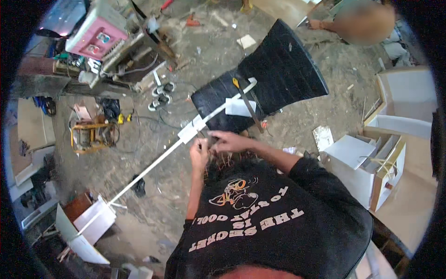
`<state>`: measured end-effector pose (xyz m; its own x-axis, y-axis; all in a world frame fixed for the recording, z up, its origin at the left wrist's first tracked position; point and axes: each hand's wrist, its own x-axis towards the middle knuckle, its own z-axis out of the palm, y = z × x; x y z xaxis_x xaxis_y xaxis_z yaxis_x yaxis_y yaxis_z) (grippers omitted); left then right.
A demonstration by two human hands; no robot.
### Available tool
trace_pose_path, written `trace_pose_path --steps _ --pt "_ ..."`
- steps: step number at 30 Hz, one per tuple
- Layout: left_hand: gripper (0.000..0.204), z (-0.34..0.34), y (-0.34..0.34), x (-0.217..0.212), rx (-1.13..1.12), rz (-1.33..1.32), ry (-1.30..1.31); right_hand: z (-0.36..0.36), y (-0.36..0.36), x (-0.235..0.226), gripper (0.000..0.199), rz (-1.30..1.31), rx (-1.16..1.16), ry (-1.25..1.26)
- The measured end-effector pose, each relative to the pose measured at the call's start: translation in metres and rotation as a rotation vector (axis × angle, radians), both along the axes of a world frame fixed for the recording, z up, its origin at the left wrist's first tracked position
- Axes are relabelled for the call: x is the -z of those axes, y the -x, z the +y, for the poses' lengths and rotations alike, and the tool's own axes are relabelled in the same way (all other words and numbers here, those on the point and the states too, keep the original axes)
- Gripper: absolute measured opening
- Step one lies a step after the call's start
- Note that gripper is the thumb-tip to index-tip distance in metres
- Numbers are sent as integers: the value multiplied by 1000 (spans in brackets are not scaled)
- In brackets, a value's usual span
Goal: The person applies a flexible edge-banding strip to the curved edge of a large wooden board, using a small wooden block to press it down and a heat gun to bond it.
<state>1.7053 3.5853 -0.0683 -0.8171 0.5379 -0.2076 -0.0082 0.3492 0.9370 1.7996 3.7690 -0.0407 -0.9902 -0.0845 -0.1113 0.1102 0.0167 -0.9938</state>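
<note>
White strip stock [153, 163], long and thin, ran from a black chair [267, 79] past my hands down toward white panels [86, 228] on the floor at lower left. My left hand [200, 156] and right hand [227, 141] were close together, just beside the strip where a white paper-like tag [189, 131] sat on it. Fingers of both were curled around something small and dark between them [210, 139]; I could not tell what it was, nor whether either hand was truly clamped on it or only pinching lightly.

Judgement on technique: with the strip resting on the chair at one end and the floor pieces at the other, the middle was unsupported, so any pressing there should be gentle and square to the strip, one hand steadying while the other works. Keeping both hands close to the tag would limit flex.

Count, outward:
- white strip: one.
- white tag on strip: one; a second white sheet [239, 108] lay on the chair seat.
- dark flat bar [248, 104] with a yellow end across the seat: one.
- black chair: one.
- sandals [161, 95] on the dirt floor [153, 139]: two pairs, as best I could see.
- yellow-framed machine [93, 135]: one.
- white cabinet boxes [367, 167] at right: several, not cleanly countable.
- another person [362, 23] at top right: one.
</note>
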Motion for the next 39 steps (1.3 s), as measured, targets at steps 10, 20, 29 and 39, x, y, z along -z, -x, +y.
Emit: trace_pose_path --steps 10,20,29,39 --pt "55 -57 -26 94 162 -253 862 188 -24 230 54 -662 385 -163" --pt "64 60 -34 90 175 -328 641 183 27 345 53 -687 713 -880" --pt "57 197 43 218 547 227 549 205 33 318 52 -765 655 -559" --pt "28 286 59 297 785 338 721 209 -2 306 45 -589 591 -554"
